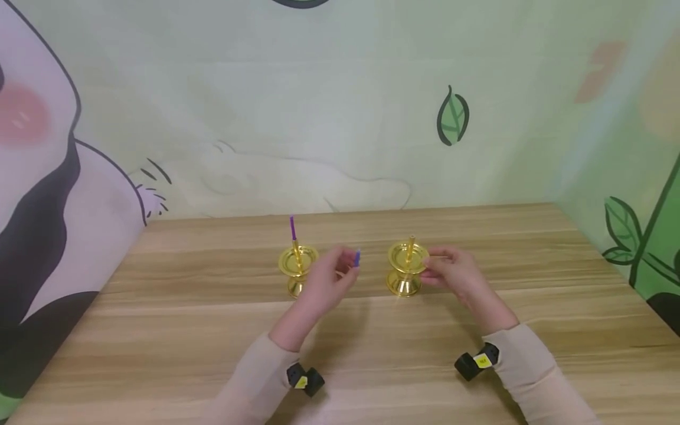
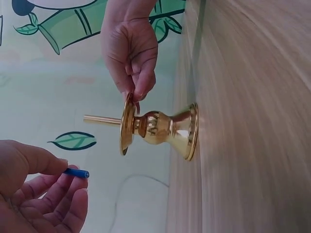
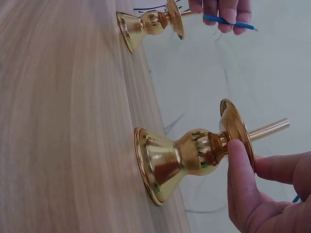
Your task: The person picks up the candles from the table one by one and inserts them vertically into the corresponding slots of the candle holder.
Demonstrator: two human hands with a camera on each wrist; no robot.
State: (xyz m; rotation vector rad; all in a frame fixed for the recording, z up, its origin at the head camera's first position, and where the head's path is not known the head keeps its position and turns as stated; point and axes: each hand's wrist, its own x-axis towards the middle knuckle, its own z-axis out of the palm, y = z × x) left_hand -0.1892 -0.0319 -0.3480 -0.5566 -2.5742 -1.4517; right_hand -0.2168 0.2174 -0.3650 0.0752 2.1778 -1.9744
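My left hand (image 1: 330, 278) pinches a thin blue candle (image 1: 357, 258) between thumb and fingertips, in the space between two brass candle holders. In the right wrist view a pale wick shows at the end of the blue candle (image 3: 228, 21). With thumb and fingers, my right hand (image 1: 457, 274) grips the dish rim of the right candle holder (image 1: 404, 284). This holder stands upright, and its thin tube (image 2: 102, 119) has no candle in it. The left candle holder (image 1: 289, 265) carries a purple candle (image 1: 293, 228) upright in its tube; my left hand partly overlaps this holder.
Both holders stand on a wood-grain table (image 1: 404, 360). Behind it hangs a pale green backdrop (image 1: 329, 106) printed with a panda and leaves. Each sleeve bears a black wrist camera, the left camera (image 1: 305, 379) and the right camera (image 1: 477, 361).
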